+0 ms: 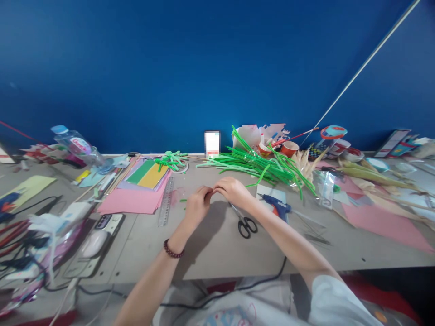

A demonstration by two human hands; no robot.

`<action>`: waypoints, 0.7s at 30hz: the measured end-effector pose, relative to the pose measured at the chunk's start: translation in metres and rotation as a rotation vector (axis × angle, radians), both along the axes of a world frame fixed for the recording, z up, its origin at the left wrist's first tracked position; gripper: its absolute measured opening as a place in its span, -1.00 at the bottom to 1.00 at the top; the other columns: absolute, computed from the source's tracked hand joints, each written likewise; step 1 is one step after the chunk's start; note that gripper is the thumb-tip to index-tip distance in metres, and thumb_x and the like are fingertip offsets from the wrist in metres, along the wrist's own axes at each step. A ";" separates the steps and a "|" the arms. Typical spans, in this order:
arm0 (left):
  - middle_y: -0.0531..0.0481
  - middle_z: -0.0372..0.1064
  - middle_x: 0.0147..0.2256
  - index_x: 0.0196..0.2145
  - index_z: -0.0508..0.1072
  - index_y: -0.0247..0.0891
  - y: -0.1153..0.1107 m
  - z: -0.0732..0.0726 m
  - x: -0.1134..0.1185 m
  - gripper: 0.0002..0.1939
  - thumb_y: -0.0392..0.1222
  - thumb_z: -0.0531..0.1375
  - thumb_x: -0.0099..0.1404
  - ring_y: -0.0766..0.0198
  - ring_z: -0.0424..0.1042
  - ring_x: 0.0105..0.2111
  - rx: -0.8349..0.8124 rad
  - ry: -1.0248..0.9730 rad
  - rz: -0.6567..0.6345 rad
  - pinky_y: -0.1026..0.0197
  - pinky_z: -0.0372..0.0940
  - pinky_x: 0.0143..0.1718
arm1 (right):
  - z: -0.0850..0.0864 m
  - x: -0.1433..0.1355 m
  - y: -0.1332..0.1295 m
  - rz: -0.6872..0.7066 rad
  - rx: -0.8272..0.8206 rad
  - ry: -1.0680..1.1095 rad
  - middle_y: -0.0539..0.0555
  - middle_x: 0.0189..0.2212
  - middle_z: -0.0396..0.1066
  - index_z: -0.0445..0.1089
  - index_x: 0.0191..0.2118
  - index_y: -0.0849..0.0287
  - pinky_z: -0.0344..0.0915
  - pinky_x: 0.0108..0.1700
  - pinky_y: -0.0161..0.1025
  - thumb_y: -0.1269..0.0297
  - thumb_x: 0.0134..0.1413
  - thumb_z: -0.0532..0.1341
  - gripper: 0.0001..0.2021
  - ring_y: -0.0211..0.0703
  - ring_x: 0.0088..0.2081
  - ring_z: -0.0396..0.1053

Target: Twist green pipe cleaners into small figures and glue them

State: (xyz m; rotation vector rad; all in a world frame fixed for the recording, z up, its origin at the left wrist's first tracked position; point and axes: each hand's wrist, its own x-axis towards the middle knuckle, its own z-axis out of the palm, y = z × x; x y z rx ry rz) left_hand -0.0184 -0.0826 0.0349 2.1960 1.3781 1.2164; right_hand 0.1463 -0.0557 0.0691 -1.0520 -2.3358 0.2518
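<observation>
My left hand and my right hand meet fingertip to fingertip above the middle of the grey table. Both have their fingers pinched together, and whatever lies between them is too small or hidden to make out. Black-handled scissors rest just below my right hand, their blades partly covered by it. Behind my hands lies a pile of green pipe cleaners. A clear ruler is to the left of my left hand.
A blue glue gun lies right of my right forearm. Pink paper and coloured sheets are at left, with a phone, a white mouse and a plastic bottle. Red cups stand behind the pile; a cable hangs at the front edge.
</observation>
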 end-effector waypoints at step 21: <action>-0.06 0.36 -0.45 -0.44 0.38 -0.25 -0.007 0.005 0.005 -0.72 -0.18 -0.03 0.36 0.29 0.35 -0.45 0.212 0.253 -0.179 0.28 0.19 -0.39 | 0.013 0.033 0.015 0.163 -0.976 0.178 -0.10 -0.67 0.19 0.44 -0.41 0.25 -0.01 -0.59 -0.39 0.05 -0.05 0.23 -0.70 -0.41 -0.66 0.06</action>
